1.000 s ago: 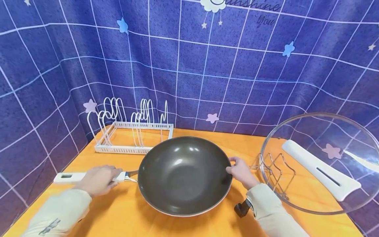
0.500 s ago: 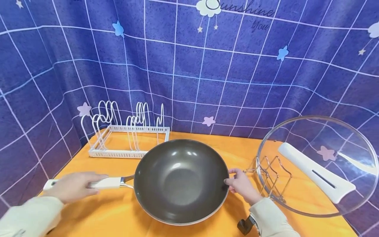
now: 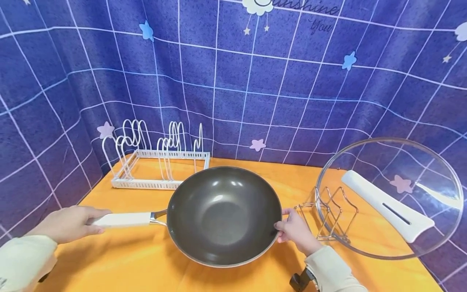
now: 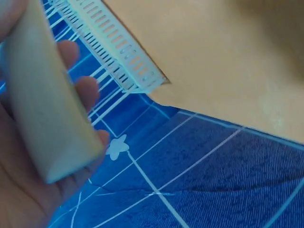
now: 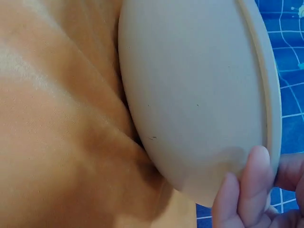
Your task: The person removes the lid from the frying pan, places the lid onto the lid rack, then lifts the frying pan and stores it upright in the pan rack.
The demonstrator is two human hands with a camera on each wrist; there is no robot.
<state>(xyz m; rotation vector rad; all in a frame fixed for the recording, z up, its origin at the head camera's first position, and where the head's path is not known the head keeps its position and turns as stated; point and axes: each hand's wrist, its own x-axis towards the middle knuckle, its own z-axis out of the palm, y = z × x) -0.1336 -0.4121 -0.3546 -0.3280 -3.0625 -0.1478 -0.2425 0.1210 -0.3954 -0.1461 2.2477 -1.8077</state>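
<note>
A wok (image 3: 224, 219) with a dark inside sits in the middle of the head view, its long white handle (image 3: 124, 219) pointing left. My left hand (image 3: 69, 223) grips the handle's far end. In the left wrist view the handle (image 4: 52, 104) lies across the palm with the fingers curled about it. My right hand (image 3: 297, 231) pinches the wok's right rim, thumb over the edge and fingers beneath. The pale outside of the wok (image 5: 194, 95) fills the middle of the right wrist view, close over the orange cloth.
A white rack (image 3: 146, 184) with upright wire loops stands at the back left. On the right, a glass lid (image 3: 434, 178) with a long white handle leans tilted at a small metal wire rack (image 3: 333, 237). A blue checked curtain (image 3: 233, 81) hangs behind the orange-covered table (image 3: 127, 267).
My left hand has slid left along the handle to its end, baring more of it near the wok. The right hand keeps its pinch on the rim.
</note>
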